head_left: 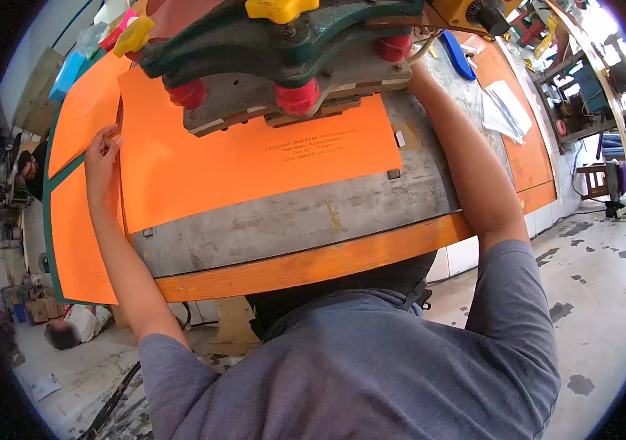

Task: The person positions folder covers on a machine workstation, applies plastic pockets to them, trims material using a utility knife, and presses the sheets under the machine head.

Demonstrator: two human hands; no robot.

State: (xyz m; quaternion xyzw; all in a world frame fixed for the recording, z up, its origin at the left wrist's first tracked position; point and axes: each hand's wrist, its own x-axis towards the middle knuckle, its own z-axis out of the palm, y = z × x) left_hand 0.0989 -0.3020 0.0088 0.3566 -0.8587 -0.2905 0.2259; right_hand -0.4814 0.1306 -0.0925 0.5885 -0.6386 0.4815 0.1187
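My left hand [103,155] is at the gap between two orange areas, its fingers curled in a pinch at the edge of an orange paper sheet [87,121] on the left. A larger orange sheet [181,172] with several lines of dark printed text lies flat on the grey metal plate [254,238]. Above it sits a dark green press head [291,44] with red round feet and yellow knobs, covering the sheet's far part. My right forearm reaches past the head's right side; my right hand [417,67] is mostly hidden behind it.
More orange sheets [78,235] lie on a green-edged board at the left. An orange wooden rail [313,254] runs along the plate's front. Plastic wrapping [507,110] and a blue-handled item [459,57] lie at the right. Another person [78,326] is at the lower left, beyond the table.
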